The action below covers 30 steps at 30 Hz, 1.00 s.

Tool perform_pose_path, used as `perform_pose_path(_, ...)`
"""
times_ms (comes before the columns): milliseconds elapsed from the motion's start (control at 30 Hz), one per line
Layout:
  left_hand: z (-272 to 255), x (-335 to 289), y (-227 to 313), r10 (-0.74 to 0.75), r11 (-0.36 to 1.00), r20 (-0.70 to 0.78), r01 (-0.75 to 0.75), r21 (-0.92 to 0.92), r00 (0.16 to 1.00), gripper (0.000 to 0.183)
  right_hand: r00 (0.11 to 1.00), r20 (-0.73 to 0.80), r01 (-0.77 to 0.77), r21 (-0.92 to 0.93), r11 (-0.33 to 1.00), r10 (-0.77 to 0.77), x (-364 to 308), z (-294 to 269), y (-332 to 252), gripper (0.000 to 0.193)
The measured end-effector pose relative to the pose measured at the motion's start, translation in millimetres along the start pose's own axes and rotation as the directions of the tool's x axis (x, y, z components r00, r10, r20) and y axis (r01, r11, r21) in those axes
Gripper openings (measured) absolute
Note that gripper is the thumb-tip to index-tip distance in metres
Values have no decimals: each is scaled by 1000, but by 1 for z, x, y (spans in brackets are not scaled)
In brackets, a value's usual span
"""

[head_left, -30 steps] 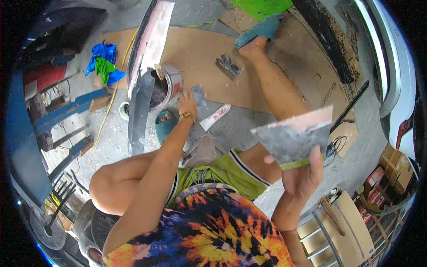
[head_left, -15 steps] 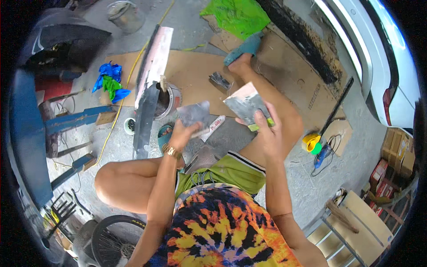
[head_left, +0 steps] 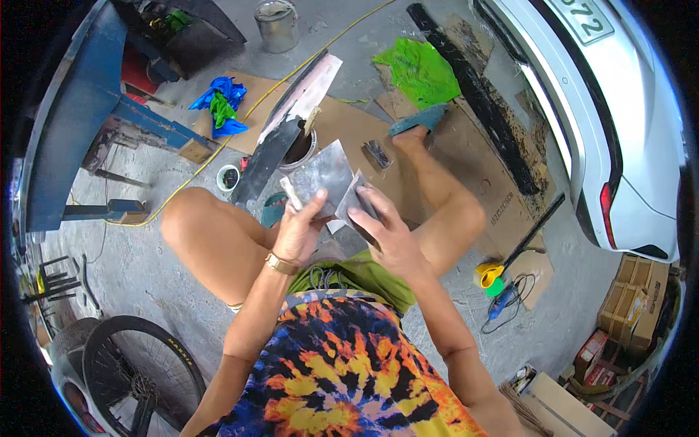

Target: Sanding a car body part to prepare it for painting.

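A thin grey, square putty spreader (head_left: 325,169) is pinched in my left hand (head_left: 295,237), thumb on its face. A pale strip runs along its left edge. My right hand (head_left: 393,237) grips a second, dark grey putty spreader (head_left: 351,205), tilted, with fingers pressed on its upper face. Its edge meets or overlaps the right side of the first spreader; I cannot tell whether they touch. Just beyond my hands stands an open tub (head_left: 300,151) of dark material, partly hidden. Alongside it, a long panel (head_left: 266,156), dark at the near end and pinkish-white at the far end, leans over the tub's left side.
Cardboard (head_left: 342,124) lies under a dark block (head_left: 376,154) and my right foot. A green plastic sheet (head_left: 419,69), long black strip (head_left: 480,102) and white car (head_left: 633,138) are beyond. A yellow cord (head_left: 284,84) crosses the left; a blue tool (head_left: 501,302) lies right.
My hands have come together from being apart. The right spreader has swung inward and tilted against or over the left one. The whole view has shifted, showing more of the car.
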<state>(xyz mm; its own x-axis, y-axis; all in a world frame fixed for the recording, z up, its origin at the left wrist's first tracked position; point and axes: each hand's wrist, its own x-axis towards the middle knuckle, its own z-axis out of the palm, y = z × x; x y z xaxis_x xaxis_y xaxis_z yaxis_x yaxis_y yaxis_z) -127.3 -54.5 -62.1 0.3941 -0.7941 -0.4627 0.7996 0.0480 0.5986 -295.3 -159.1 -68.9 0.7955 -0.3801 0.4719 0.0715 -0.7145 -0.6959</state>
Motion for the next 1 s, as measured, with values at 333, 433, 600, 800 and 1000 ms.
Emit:
perform_pose_path(333,-2,-15,-7,206,976,110,-212,42,972,31,977,-187,71,-176,982,-104,-11,25,4,73)
perform_pose_path(433,-2,-25,-5,213,976,130,-217,21,968,32,983,-156,63,-187,980,-93,-14,19,7,69)
perform_pose_path(600,-8,-33,11,267,963,148,-268,-13,952,34,978,-78,-199,-34,979,196,-9,-30,-2,46)
perform_pose_path(800,4,-19,14,212,975,121,-217,34,970,37,741,299,-323,944,-71,601,-18,-56,-22,32)
perform_pose_path(1000,5,-16,19,297,942,217,-323,94,930,37,661,16,-331,903,273,750,-4,-52,6,35)
